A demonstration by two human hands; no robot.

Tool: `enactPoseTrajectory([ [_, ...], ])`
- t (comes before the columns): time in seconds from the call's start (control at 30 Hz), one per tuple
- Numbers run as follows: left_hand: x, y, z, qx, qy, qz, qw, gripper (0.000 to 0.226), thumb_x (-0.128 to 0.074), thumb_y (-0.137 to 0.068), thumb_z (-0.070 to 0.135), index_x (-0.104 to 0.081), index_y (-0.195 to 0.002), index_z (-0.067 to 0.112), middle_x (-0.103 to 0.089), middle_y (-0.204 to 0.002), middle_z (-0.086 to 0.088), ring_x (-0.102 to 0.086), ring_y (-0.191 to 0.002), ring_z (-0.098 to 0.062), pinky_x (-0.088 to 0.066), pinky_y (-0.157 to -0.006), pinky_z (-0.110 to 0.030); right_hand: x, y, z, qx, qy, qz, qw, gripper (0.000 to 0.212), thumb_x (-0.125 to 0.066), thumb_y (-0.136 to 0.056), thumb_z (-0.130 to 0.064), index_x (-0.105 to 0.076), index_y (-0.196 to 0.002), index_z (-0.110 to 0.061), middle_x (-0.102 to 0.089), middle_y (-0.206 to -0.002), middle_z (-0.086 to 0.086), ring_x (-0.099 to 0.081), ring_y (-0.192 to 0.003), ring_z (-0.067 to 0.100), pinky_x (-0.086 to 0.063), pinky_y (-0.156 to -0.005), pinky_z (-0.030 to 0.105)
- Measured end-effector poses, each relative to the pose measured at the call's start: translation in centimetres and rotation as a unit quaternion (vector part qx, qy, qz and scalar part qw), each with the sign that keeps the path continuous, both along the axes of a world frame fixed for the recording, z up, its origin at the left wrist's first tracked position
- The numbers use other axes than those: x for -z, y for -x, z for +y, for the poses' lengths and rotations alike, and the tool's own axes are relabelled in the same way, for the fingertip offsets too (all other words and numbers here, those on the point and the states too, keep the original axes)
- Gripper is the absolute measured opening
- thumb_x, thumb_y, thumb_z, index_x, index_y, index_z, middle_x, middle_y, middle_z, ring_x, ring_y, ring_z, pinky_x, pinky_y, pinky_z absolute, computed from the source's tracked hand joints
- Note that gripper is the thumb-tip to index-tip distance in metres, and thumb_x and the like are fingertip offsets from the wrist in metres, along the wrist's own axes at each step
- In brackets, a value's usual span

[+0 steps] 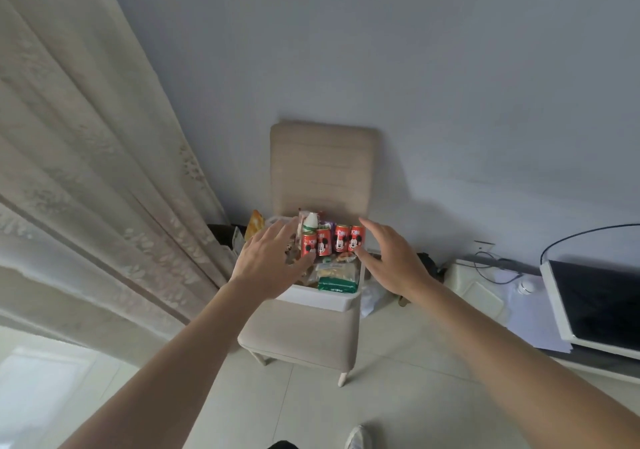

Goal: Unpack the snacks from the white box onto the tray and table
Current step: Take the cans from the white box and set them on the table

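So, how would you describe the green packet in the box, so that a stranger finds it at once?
Find the beige chair by the wall; a white box sits on its seat. The green packet lies at the box's near edge, in front of four red cans: the only flat bag with a green band.

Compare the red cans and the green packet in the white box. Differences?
The red cans are cylinders standing upright; the green packet is a flat bag lying down. The cans are four in a row; the packet is single. The cans sit farther back, the packet at the near edge. Both are in the white box.
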State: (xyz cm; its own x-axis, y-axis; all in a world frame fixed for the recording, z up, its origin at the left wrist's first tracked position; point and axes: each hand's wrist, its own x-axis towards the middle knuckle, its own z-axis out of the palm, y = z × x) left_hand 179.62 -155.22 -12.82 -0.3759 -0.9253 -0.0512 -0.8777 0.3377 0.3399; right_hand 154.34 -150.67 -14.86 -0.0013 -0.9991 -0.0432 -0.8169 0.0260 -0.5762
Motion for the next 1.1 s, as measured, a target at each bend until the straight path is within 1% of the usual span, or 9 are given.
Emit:
enactPoseTrajectory([
  [0.13,2.3,-0.7,-3.6,-0.001,-0.016,0.015,1.000,0.078,-0.046,-0.094,0.071,-0.019,-0.159,0.036,-0.028,-0.166,0.010,-0.030,-0.151,-0.020,-0.023,-0.123,-0.047,1.7,-0.6,-3.7,0.012,-0.017,-0.020,1.000,0.064,-0.053,-0.101,-0.048,-0.027,-0.158,-0.032,-0.038,-0.160,-0.005,-0.036,-0.147,0.015,-0.034,-0.120,0.042],
  [0.33,6.6,-1.1,-10.2,0.010,-0.080,0.044,0.996,0.079,-0.041,-0.092,0.075,-0.020,-0.158,0.038,-0.030,-0.164,0.010,-0.035,-0.148,-0.021,-0.035,-0.119,-0.050,4.7,-2.5,-8.5,0.074,-0.027,-0.040,0.996,0.067,-0.055,-0.101,-0.044,-0.023,-0.159,-0.035,-0.040,-0.159,-0.002,-0.042,-0.143,0.017,-0.036,-0.114,0.040],
  [0.47,8.9,-0.7,-14.3,0.024,-0.115,0.061,0.991,0.076,-0.045,-0.093,0.071,-0.021,-0.158,0.041,-0.033,-0.163,0.009,-0.040,-0.145,-0.020,-0.039,-0.116,-0.047,7.1,-3.7,-11.3,0.083,-0.044,-0.042,0.995,0.069,-0.052,-0.100,-0.053,-0.023,-0.159,-0.035,-0.037,-0.161,-0.007,-0.039,-0.145,0.015,-0.038,-0.117,0.044],
  [0.7,14.7,-0.1,-19.0,-0.039,-0.193,0.117,0.973,0.070,-0.042,-0.089,0.074,-0.028,-0.152,0.047,-0.051,-0.150,0.004,-0.053,-0.132,-0.025,-0.048,-0.106,-0.054,13.0,-5.0,-16.2,0.125,-0.053,-0.056,0.989,0.071,-0.062,-0.099,-0.042,-0.027,-0.159,-0.028,-0.036,-0.161,-0.011,-0.035,-0.146,0.010,-0.030,-0.117,0.034],
  [0.77,16.7,0.0,-19.2,-0.059,-0.208,0.124,0.968,0.066,-0.047,-0.094,0.067,-0.028,-0.153,0.044,-0.052,-0.149,0.004,-0.055,-0.130,-0.022,-0.049,-0.105,-0.049,15.3,-5.3,-17.2,0.133,-0.054,-0.057,0.988,0.071,-0.062,-0.100,-0.039,-0.026,-0.160,-0.027,-0.035,-0.161,-0.011,-0.031,-0.148,0.010,-0.026,-0.117,0.031],
  [0.8,17.6,0.1,-19.2,-0.066,-0.218,0.130,0.965,0.064,-0.050,-0.097,0.063,-0.029,-0.154,0.043,-0.051,-0.150,0.006,-0.057,-0.126,-0.018,-0.048,-0.103,-0.042,16.3,-5.4,-17.6,0.141,-0.054,-0.054,0.987,0.071,-0.063,-0.099,-0.038,-0.026,-0.159,-0.027,-0.036,-0.161,-0.011,-0.031,-0.148,0.009,-0.026,-0.116,0.030],
  [0.87,19.6,0.5,-19.4,-0.065,-0.241,0.133,0.959,0.063,-0.057,-0.098,0.054,-0.029,-0.154,0.042,-0.052,-0.148,0.007,-0.057,-0.101,-0.002,-0.044,-0.092,-0.029,18.4,-5.4,-18.1,0.159,-0.052,-0.046,0.985,0.070,-0.063,-0.099,-0.037,-0.029,-0.159,-0.027,-0.040,-0.159,-0.009,-0.033,-0.147,0.010,-0.030,-0.114,0.031],
  [0.97,22.7,1.1,-19.6,-0.076,-0.261,0.141,0.952,0.071,-0.062,-0.096,0.052,-0.028,-0.156,0.040,-0.052,-0.150,0.006,-0.057,-0.084,0.006,-0.047,-0.088,-0.030,20.8,-5.5,-18.3,0.155,-0.056,-0.042,0.985,0.066,-0.062,-0.099,-0.035,-0.032,-0.157,-0.026,-0.045,-0.155,-0.006,-0.037,-0.144,0.012,-0.032,-0.111,0.029],
  [1.1,26.7,1.8,-19.0,-0.106,-0.275,0.151,0.944,0.070,-0.063,-0.094,0.050,-0.029,-0.154,0.044,-0.062,-0.135,-0.010,-0.056,-0.058,0.007,-0.051,-0.071,-0.028,24.0,-5.0,-18.9,0.129,-0.069,-0.032,0.989,0.066,-0.061,-0.100,-0.036,-0.030,-0.158,-0.027,-0.052,-0.147,-0.002,-0.045,-0.134,0.011,-0.033,-0.103,0.022],
])
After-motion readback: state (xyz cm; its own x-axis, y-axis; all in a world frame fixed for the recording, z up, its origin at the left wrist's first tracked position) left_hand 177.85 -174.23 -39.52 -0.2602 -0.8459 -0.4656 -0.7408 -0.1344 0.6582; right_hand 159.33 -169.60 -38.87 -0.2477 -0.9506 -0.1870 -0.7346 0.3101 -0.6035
